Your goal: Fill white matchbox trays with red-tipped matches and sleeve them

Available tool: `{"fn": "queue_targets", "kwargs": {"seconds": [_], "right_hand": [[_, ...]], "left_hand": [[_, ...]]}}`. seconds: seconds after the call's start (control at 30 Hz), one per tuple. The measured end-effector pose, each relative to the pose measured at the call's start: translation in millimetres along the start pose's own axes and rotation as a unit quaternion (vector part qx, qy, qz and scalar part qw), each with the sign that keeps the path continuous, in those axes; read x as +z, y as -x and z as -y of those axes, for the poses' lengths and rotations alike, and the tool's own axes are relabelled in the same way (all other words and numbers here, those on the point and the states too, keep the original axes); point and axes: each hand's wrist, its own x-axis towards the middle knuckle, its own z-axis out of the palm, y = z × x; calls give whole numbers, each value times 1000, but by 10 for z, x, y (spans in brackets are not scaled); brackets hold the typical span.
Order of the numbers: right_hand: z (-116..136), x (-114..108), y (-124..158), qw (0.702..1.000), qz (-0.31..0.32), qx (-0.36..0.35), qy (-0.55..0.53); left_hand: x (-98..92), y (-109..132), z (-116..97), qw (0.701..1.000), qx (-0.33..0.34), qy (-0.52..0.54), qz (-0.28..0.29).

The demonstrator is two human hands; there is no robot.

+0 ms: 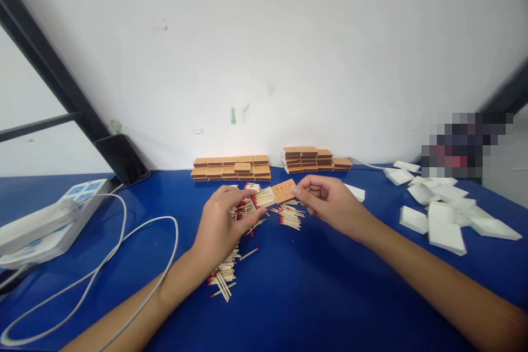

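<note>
Between my two hands, a matchbox is held partly pulled apart above the blue table. My left hand [220, 223] pinches the open tray of matches [263, 198], whose red heads lie toward the left. The orange printed matchbox sleeve [284, 191] covers the tray's right end, and my right hand [325, 201] grips that sleeve between thumb and fingers. Loose red-tipped matches [225, 274] are heaped under and in front of my left hand, which hides part of them. A smaller bunch of matches [291, 218] lies below the box.
Along the wall stand stacked matchboxes [214, 171] and a second stack [303, 159]. Folded white paper trays [445, 231] are scattered at right. On the left are a power strip [88, 190], a phone [121, 159] and a looping white cable [177, 236] across my left forearm.
</note>
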Motion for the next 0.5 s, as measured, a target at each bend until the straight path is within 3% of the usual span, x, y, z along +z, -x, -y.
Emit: {"fn": "queue_targets", "kwargs": {"seconds": [0.23, 0.37, 0.5], "right_hand": [[-37, 7, -2, 999, 11, 27, -21], [-58, 10, 12, 999, 33, 26, -21], [-57, 3, 18, 999, 4, -4, -43]], "left_hand": [[11, -9, -11, 994, -69, 86, 2], [-10, -22, -23, 994, -65, 89, -3], [-39, -45, -39, 991, -61, 120, 28]]}}
